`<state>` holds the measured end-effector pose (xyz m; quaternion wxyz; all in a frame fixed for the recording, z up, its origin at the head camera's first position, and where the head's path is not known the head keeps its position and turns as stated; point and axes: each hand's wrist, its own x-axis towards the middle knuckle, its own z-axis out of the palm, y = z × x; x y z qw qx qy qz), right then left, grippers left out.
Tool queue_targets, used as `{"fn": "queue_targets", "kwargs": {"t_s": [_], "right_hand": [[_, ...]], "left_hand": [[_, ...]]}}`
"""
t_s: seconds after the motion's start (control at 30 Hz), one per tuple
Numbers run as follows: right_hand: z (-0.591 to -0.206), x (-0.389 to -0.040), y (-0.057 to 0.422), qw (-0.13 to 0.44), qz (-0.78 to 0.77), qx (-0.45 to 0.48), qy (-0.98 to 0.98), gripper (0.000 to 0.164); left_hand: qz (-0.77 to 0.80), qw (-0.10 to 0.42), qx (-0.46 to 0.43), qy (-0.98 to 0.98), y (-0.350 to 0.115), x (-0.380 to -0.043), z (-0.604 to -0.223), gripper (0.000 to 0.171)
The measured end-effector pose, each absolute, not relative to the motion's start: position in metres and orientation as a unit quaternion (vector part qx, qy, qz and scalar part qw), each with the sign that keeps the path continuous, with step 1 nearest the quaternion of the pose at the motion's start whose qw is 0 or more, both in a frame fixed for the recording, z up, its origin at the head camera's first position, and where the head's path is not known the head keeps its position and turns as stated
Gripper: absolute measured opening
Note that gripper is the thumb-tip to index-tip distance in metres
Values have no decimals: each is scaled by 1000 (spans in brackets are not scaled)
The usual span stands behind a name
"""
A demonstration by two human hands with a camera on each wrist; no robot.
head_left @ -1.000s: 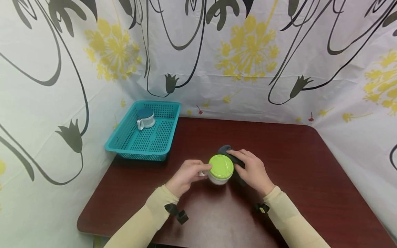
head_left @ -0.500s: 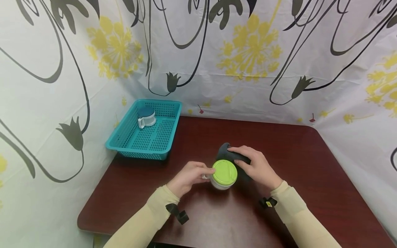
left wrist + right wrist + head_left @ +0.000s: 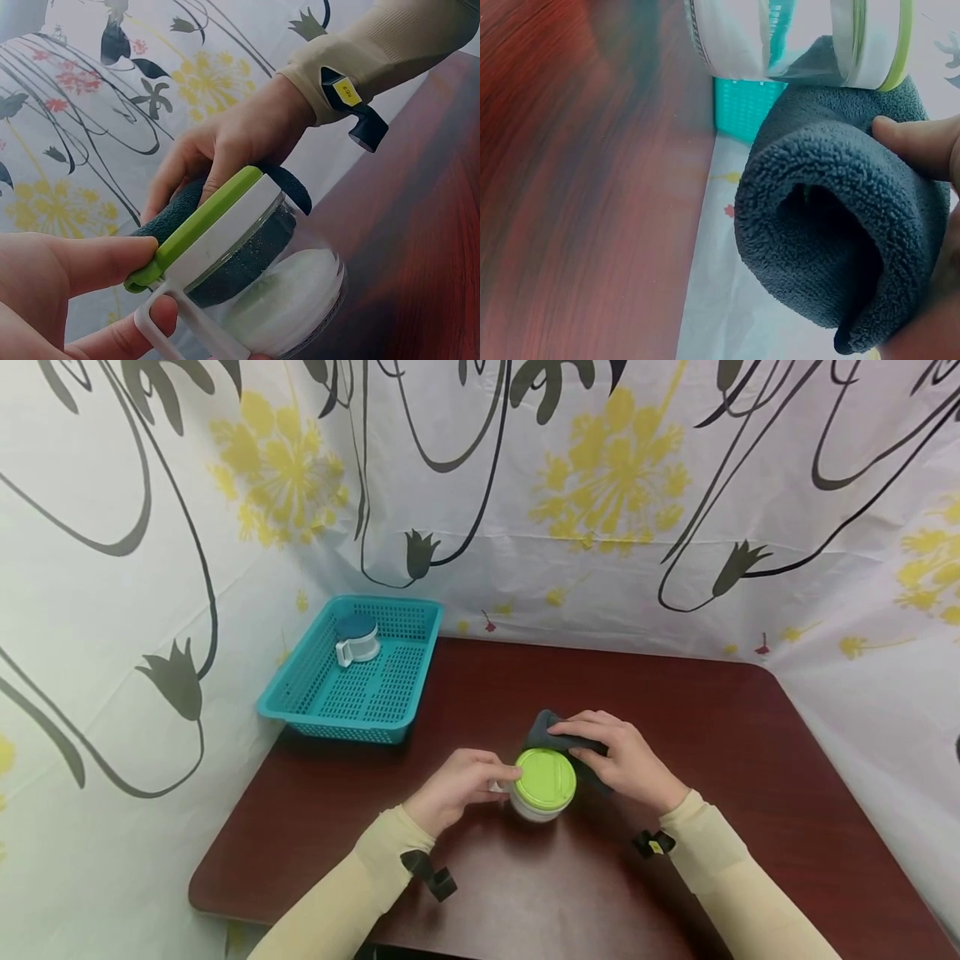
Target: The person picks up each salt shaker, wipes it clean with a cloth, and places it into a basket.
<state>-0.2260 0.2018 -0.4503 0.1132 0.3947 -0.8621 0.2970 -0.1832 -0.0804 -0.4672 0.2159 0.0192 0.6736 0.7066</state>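
Observation:
My left hand (image 3: 465, 785) grips the white handle of a small clear seasoning jar (image 3: 543, 781) with a lime-green lid and white collar. Its thumb presses at the lid's edge in the left wrist view, where the jar leans and something white shows at its base. A folded dark grey cloth (image 3: 817, 165) with a fuzzy towel-like surface is pinched by my right hand (image 3: 618, 760), thumb on one side. This cloth lies along the jar's far right side, against the lid and clear wall.
A turquoise perforated basket (image 3: 345, 727) stands at the table's back left. Inside sits a second white-handled jar (image 3: 358, 641) with a blue lid. The dark red-brown table (image 3: 675, 710) meets a patterned white curtain (image 3: 465, 527) behind.
Over the first half second, the jar and my right hand with the cloth shifted slightly right and nearer. Since then they have hardly moved. My left hand keeps its grip on the handle.

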Motion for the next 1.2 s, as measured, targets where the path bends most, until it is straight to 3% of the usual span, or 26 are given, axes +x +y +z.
{"fn": "queue_targets", "kwargs": {"t_s": [0.2, 0.5, 0.93, 1.2], "right_hand": [[-463, -229, 201, 136, 252, 408, -867, 57], [-477, -231, 200, 105, 231, 396, -883, 55], [-471, -229, 197, 91, 258, 409, -871, 66], [-454, -225, 193, 88, 292, 427, -851, 56]], "left_hand": [[704, 216, 27, 676, -79, -183, -462, 28], [700, 222, 37, 678, -78, -181, -460, 27], [697, 244, 43, 673, -80, -182, -464, 24], [688, 260, 58, 675, -83, -184, -472, 25]]}}
